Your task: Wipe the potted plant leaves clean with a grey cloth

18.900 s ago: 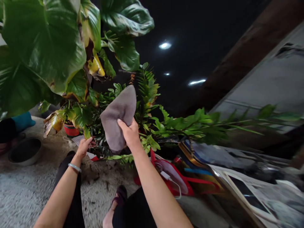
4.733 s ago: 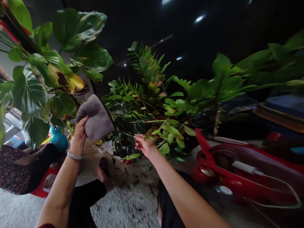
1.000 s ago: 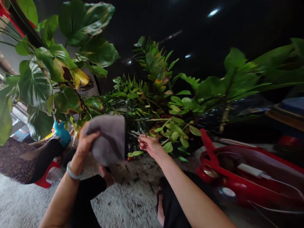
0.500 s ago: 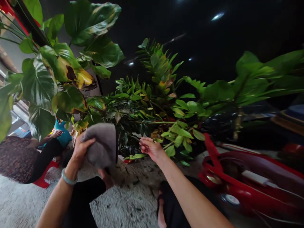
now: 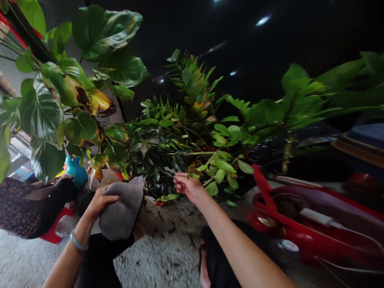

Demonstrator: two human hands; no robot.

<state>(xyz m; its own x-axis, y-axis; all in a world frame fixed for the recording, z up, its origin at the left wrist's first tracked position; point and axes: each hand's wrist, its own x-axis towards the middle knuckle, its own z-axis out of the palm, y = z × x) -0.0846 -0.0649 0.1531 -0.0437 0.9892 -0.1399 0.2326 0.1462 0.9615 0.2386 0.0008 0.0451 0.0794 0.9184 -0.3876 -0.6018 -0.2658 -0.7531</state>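
My left hand, below a bracelet on the wrist, grips the edge of a grey cloth-like item, possibly a hat, over my left leg. My right hand reaches to the lower front of the plants, its fingers pinched on a thin dark stem or tool that I cannot make out clearly. Dark green leaves lie just beyond its fingertips. Light green leaves hang to the right of it.
Large broad leaves rise at the left. A seated person in a patterned top is on a red stool. At the right stands a red object with a white box and cable. Gritty floor lies below.
My left hand and the grey item have moved down and slightly left. My right hand has barely moved. The view has shifted a little to the right.
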